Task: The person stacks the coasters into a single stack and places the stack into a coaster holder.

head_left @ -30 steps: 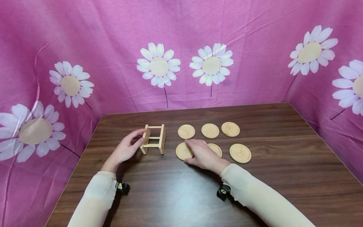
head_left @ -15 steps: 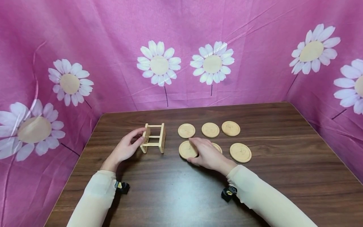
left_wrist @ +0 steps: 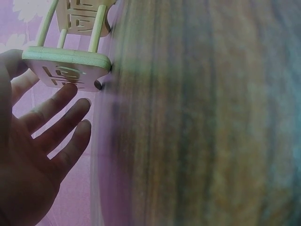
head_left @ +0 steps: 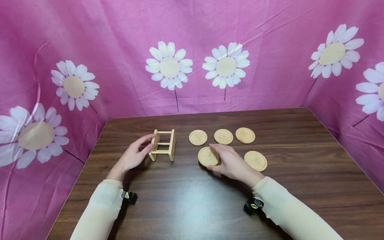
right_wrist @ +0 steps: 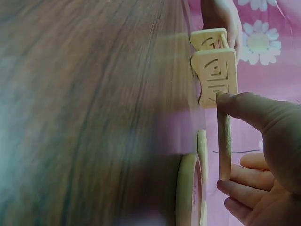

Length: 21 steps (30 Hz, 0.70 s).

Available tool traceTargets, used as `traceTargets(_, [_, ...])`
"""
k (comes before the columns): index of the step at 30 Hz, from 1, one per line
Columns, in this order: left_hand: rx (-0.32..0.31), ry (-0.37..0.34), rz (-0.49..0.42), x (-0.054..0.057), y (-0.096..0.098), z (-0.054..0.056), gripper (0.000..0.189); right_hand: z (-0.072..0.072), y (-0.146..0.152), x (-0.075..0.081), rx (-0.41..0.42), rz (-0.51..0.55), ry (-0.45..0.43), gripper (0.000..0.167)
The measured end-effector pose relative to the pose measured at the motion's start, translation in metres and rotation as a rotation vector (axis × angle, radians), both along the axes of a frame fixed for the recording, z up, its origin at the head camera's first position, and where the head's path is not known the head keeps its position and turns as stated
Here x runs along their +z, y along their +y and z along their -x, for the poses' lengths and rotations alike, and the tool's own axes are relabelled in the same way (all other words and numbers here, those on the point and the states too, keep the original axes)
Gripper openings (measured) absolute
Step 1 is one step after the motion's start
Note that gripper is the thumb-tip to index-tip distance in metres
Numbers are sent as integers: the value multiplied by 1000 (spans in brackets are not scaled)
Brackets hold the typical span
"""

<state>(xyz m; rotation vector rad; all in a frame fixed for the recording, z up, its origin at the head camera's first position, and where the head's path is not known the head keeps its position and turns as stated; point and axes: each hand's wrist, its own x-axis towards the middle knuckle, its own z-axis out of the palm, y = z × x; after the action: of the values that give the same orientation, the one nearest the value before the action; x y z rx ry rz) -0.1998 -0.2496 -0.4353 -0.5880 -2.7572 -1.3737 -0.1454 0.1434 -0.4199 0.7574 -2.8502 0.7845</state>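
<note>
In the head view my right hand (head_left: 232, 163) pinches a round wooden coaster (head_left: 207, 157) by its edge, thumb on the near side and fingers on the far side. The right wrist view shows this coaster (right_wrist: 225, 146) edge-on and raised off the table. To the left stands a small wooden coaster rack (head_left: 163, 145), two side panels joined by rods. My left hand (head_left: 133, 158) holds its left panel (left_wrist: 66, 68) between thumb and index finger, the other fingers spread. One near-row coaster lies hidden behind the right hand.
Behind the right hand lie a left coaster (head_left: 198, 137), a middle coaster (head_left: 223, 136) and a right coaster (head_left: 245, 135) in a row. Another coaster (head_left: 255, 161) lies right of the hand. A pink flowered cloth (head_left: 198, 96) hangs behind the brown table (head_left: 168, 206).
My right hand has shifted right with the coaster, from the near row's left end to over the middle one, which it now covers. The left hand and rack stay in place.
</note>
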Motion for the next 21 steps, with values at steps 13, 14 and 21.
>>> traceTargets(13, [-2,-4,1,0,0,0,42,-9,28,-3,-9,-13,39,72])
traceTargets(14, [-1,-6,2,0,0,0,42,-9,29,-4,-12,-15,38,73])
traceTargets(21, [1,-11,7,0,-1,-1,43,-11,40,-5,-33,-18,38,72])
